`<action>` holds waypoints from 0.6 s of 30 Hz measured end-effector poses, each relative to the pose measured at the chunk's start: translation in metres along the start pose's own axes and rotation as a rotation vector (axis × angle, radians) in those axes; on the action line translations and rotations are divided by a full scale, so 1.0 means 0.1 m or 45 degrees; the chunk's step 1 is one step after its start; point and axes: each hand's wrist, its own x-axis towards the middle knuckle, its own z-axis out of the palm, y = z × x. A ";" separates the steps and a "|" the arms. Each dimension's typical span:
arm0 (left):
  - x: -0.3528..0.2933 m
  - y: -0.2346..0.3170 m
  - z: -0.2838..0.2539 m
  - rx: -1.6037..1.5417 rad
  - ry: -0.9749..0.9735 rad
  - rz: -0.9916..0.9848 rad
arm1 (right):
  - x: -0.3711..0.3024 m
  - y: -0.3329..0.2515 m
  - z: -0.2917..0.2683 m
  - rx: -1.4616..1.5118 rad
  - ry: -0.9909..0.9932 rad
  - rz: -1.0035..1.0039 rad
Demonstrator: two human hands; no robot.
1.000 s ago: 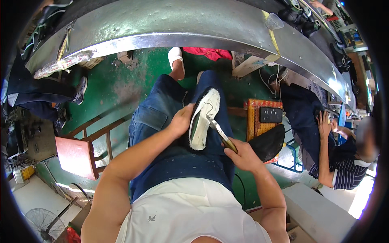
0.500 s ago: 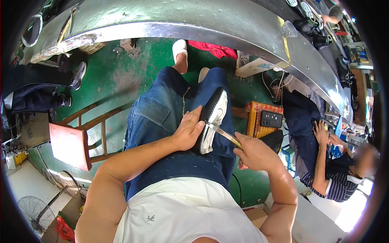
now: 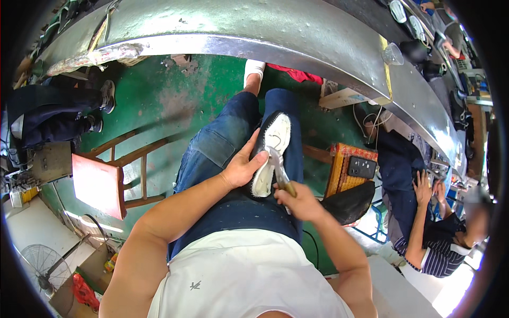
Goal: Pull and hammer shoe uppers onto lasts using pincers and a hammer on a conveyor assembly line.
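A black shoe rests on my right thigh, its white face turned up and stitching along the edge. My left hand holds it from the left, with the fingers along its black side and the thumb over the white face. In my closed right hand is a hammer with a metal head and a yellowish handle. The hammer's metal end lies over the middle of the white face, close to my left thumb; motion blurs it, and I cannot tell whether it touches.
A long metal-topped bench runs across in front. To the left stands a wooden chair; at the right, a stool bears a dark phone beside a black bag-like thing. A co-worker sits farther right.
The shoe has turned, so more of its white face shows upward. My right hand has come left and nearer my body, and the hammer now stands steeper across the shoe.
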 end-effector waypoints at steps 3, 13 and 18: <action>-0.01 0.01 0.03 0.046 0.064 -0.070 | -0.08 -0.30 -0.27 -0.798 0.214 -0.347; -0.02 0.04 0.17 0.478 0.211 0.115 | 0.09 -0.08 -0.24 -0.349 0.125 -0.173; -0.07 0.08 0.15 0.402 0.141 0.053 | 0.07 -0.49 -0.50 0.353 -0.187 0.278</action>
